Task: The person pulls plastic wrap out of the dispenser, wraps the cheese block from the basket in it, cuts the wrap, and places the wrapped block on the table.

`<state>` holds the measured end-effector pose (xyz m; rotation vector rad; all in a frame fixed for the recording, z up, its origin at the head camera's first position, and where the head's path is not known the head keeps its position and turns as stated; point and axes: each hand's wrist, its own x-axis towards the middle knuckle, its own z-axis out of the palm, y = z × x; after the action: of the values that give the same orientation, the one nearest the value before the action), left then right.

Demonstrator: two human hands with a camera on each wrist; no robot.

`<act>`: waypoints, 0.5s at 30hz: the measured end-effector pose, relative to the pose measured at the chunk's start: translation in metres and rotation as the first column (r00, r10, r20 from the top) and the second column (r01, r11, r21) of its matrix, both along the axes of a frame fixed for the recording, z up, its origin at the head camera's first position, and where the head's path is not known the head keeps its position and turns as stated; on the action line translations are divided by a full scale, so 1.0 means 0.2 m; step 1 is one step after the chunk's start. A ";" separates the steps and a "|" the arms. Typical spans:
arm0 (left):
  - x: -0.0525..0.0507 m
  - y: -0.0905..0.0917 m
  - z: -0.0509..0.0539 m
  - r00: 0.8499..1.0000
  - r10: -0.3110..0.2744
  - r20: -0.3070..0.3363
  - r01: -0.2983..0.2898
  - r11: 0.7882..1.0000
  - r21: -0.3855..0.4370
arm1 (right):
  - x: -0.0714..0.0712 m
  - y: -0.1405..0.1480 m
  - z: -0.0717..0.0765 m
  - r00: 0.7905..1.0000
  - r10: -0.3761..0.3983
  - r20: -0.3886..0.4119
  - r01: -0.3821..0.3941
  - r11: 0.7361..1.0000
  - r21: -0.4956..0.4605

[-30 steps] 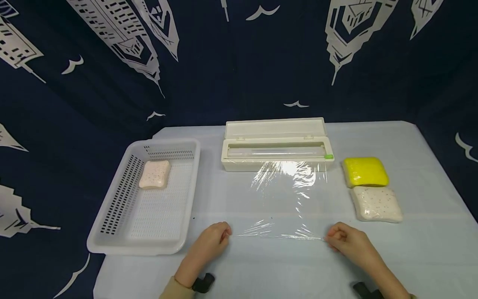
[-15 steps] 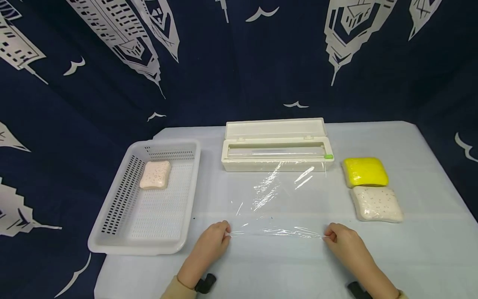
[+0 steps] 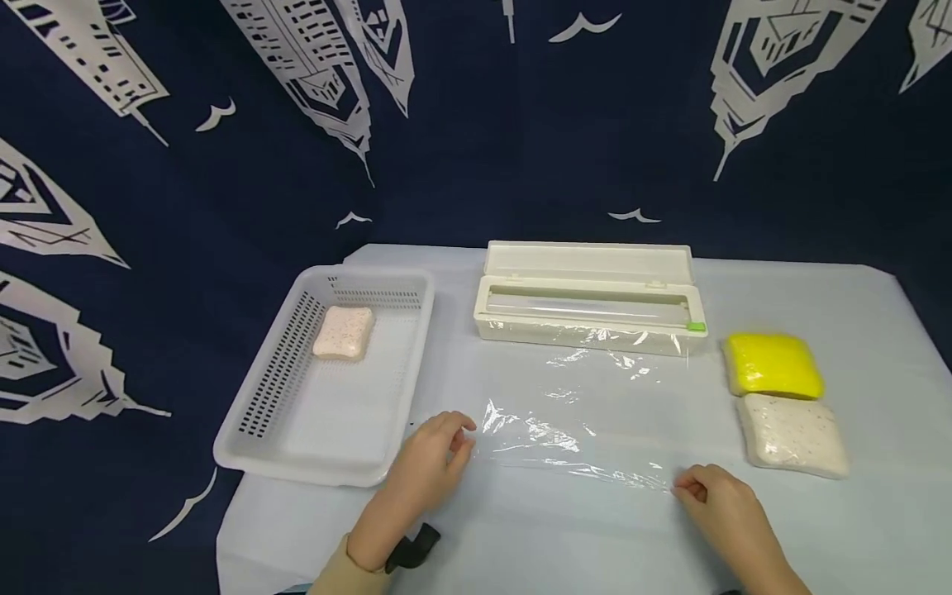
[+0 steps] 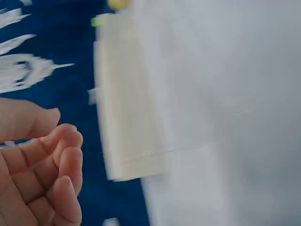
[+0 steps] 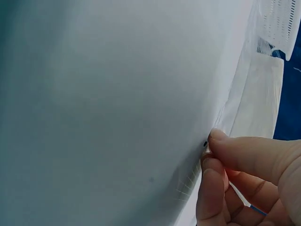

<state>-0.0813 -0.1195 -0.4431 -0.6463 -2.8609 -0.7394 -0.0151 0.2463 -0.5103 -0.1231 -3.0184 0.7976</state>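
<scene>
Clear plastic wrap stretches over the table from a cream dispenser box with its lid raised. My right hand pinches the wrap's near right corner between thumb and index finger, as the right wrist view also shows. Beside the near left corner is my left hand; its thumb and index finger stand slightly apart and hold nothing. In the left wrist view the left hand's fingers are loosely curled, with the wrap's edge away from them.
On the left a white perforated basket has a pinkish speckled block inside. At right, a glossy yellow block lies touching a wrapped speckled white block. A dark patterned cloth hangs behind the table.
My left hand has let go of the wrap's left corner and its fingers have parted. The right hand still pinches its corner. The head view has swung left, so everything appears further right.
</scene>
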 end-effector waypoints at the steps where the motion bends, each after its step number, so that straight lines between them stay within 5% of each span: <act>1: -0.02 -0.01 0.05 1.000 0.022 -0.018 -0.021 0.999 0.038 | 0.01 0.01 0.00 1.000 -0.002 -0.014 0.002 1.000 0.003; 4: -0.09 -0.06 0.22 0.988 0.140 -0.065 -0.130 0.981 0.145 | 0.02 0.02 -0.02 0.999 -0.004 -0.040 0.004 1.000 0.001; 9: -0.27 -0.22 0.43 0.930 0.364 -0.044 -0.339 0.901 0.272 | 0.02 0.03 -0.03 0.998 0.000 -0.060 0.000 1.000 -0.005; 12: -0.39 -0.33 0.49 0.890 0.454 0.033 -0.441 0.843 0.309 | 0.01 0.03 -0.03 0.997 0.006 -0.073 -0.006 1.000 0.000; 15: -0.50 -0.43 0.49 0.845 0.526 0.093 -0.527 0.792 0.309 | 0.00 0.02 -0.04 0.998 0.015 -0.069 -0.015 1.000 -0.002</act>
<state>-0.1809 -0.2061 -0.3451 0.2016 -2.6131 -1.0577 -0.0150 0.2508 -0.5178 -0.0717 -2.9575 0.7901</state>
